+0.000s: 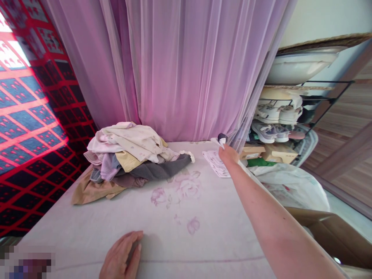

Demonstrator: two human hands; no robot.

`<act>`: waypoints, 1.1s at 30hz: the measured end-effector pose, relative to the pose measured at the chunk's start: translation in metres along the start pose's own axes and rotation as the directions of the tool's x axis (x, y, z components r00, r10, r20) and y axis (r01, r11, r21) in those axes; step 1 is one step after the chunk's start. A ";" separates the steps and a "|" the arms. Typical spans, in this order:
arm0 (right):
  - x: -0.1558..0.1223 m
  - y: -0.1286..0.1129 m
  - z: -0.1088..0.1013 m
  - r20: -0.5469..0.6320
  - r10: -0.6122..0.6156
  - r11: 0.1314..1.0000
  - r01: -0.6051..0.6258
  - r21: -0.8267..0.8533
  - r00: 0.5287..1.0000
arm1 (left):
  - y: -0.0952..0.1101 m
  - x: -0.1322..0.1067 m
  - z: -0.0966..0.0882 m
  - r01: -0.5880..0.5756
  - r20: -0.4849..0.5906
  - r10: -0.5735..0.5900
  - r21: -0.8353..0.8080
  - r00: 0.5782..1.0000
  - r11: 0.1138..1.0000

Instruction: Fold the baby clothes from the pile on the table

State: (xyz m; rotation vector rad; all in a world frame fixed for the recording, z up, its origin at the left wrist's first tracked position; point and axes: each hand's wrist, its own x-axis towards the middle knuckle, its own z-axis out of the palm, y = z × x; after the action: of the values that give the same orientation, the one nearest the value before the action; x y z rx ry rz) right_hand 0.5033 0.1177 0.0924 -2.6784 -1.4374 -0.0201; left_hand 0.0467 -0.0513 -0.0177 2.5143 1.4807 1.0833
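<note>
My left hand [122, 255] rests flat at the near edge of a pale mattress [221, 217] with a faint pink floral print, touching nothing else. Far ahead, my right hand [228, 154] grips a small white-and-dark object [222, 139], which is too small to identify. Just below that hand, a printed white paper sheet [215, 164] lies on the mattress. A heap of mixed folded and crumpled clothes [128, 162] in cream, grey, mauve and tan sits at the far left of the mattress, apart from both hands.
A sheer pink curtain [180, 69] hangs behind the mattress. A red-and-blue patterned panel [31, 116] stands left. On the right are a shoe rack [276, 124] with sneakers, cardboard boxes [279, 153], a white plastic bag [290, 186] and a brown chair-like piece [328, 236].
</note>
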 end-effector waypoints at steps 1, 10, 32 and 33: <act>-0.005 -0.004 0.007 0.005 -0.039 0.999 0.039 -0.007 0.999 | 0.000 0.000 0.000 0.011 0.010 -0.011 -0.004 1.000 1.000; -0.045 -0.024 0.063 0.044 -0.301 0.948 0.304 -0.098 0.953 | -0.004 -0.003 0.000 0.024 0.021 -0.024 -0.018 0.999 1.000; -0.085 -0.008 0.079 -0.218 -0.188 0.981 0.195 0.012 0.958 | 0.002 0.003 0.002 0.049 -0.007 -0.050 -0.068 0.999 0.996; -0.094 -0.011 0.083 -0.263 -0.213 0.974 0.224 0.015 0.941 | 0.002 0.003 0.002 0.055 -0.006 -0.056 -0.074 0.998 0.996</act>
State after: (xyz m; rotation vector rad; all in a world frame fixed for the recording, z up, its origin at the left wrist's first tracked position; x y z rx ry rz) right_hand 0.4393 0.0533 0.0051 -2.3592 -1.6155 -0.3394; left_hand 0.0505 -0.0497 -0.0168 2.4075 1.4743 1.1198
